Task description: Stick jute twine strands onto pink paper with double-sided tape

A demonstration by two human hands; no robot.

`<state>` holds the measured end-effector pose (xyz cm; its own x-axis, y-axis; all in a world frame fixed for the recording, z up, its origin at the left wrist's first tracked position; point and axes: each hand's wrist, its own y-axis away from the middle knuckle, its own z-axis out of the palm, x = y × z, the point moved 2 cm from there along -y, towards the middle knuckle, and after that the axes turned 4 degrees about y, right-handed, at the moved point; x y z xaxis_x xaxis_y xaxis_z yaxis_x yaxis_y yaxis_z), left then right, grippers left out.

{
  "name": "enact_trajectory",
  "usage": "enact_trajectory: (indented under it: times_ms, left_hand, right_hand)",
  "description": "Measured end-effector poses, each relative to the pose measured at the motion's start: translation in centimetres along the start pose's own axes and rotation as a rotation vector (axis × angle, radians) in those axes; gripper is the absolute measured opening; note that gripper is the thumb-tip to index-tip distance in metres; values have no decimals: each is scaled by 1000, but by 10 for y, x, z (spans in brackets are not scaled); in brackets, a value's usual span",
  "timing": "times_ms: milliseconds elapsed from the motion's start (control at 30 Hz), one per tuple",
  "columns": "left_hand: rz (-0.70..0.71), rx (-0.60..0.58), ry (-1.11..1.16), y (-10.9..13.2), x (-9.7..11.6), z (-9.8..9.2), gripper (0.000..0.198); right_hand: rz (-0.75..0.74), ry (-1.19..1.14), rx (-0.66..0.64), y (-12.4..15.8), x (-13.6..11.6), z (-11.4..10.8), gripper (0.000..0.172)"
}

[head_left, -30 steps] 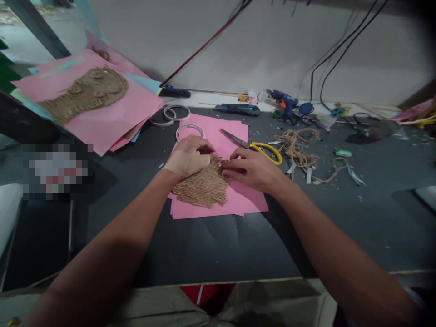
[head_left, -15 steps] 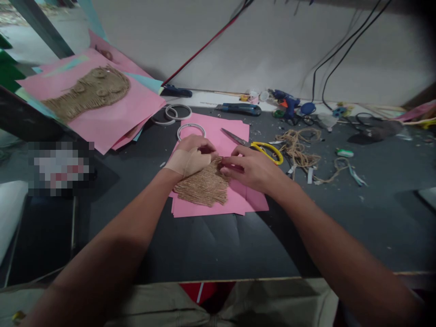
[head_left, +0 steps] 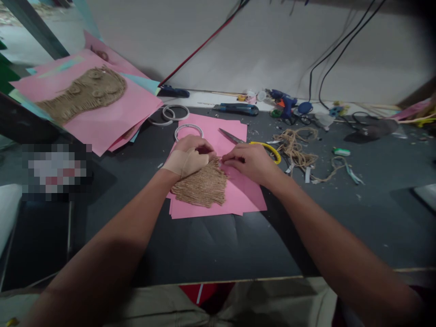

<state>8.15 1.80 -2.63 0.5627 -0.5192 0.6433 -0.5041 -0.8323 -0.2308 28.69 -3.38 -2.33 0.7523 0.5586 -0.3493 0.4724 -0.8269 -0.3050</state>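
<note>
A flat panel of jute twine [head_left: 200,186], its strands laid side by side, lies on pink paper sheets [head_left: 254,200]. My left hand [head_left: 192,156], with a tan bandage round the palm and wrist, rests over the panel's upper left part. Its fingers are curled, with thumb and forefinger closed at the top edge. Just right of them, the fingertips of my right hand [head_left: 250,161] are pinched together by the panel's upper right corner. Whatever is between the fingertips of either hand is too small to make out. Yellow-handled scissors [head_left: 233,137] lie open behind my right hand.
Tape rings [head_left: 175,112] lie behind my left hand, and a utility knife [head_left: 238,109] is near the wall. Tangled twine [head_left: 294,147] and a blue glue gun [head_left: 286,102] are to the right. Stacked pink sheets [head_left: 136,109] bearing a twine shape [head_left: 86,95] stand at left.
My right fingers have drawn together into a tighter pinch and lifted slightly off the panel's right edge. The left hand stays in place on the panel. The whole view has shifted slightly.
</note>
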Motion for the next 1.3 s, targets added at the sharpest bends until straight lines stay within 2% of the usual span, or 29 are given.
enact_trajectory:
  times_ms: [300, 667, 967, 1300]
  left_hand:
    - [9, -26, 52, -1, -1, 0, 18]
    - [0, -19, -1, 0, -3, 1, 15]
    - [-28, 54, 30, 4, 1, 1, 12]
    - [-26, 15, 23, 2, 0, 1, 13]
  right_hand:
    - [-156, -61, -210, -35, 7, -12, 11]
    - [-218, -83, -154, -32, 13, -1, 16]
    - [-167, -135, -167, -33, 16, -4, 13]
    - [-169, -133, -157, -33, 16, -3, 11]
